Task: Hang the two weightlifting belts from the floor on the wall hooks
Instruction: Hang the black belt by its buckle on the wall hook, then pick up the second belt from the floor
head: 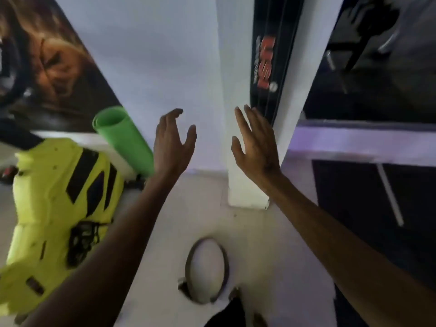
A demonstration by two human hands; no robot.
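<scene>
Room: pale floor (254, 244) meets a white wall (151, 67), with a white pillar (232, 142) rising at the corner just right of centre.
Belt: one weightlifting belt (226, 263) stands on edge on the floor as an oval loop, low in the view and in front of the pillar's base (its buckle end seems to sit at the lower left of the loop, though blur hides the detail).
Second belt: cannot be made out for certain; a dark shape (232, 311) at the bottom edge lies just beside the loop.
Left hand: left hand (173, 142) is raised before the wall, fingers spread and slightly curled, holding nothing.
Right hand: right hand (256, 143) is lifted in front of the pillar, fingers spread apart, palm away from the camera, also empty.
Both hands: well above the belt, apart from it.
Left side: a rolled green mat (122, 142) leans by the wall above a neon yellow machine (47, 204) with black panels.
Poster: a dark poster (61, 74) hangs behind the mat.
</scene>
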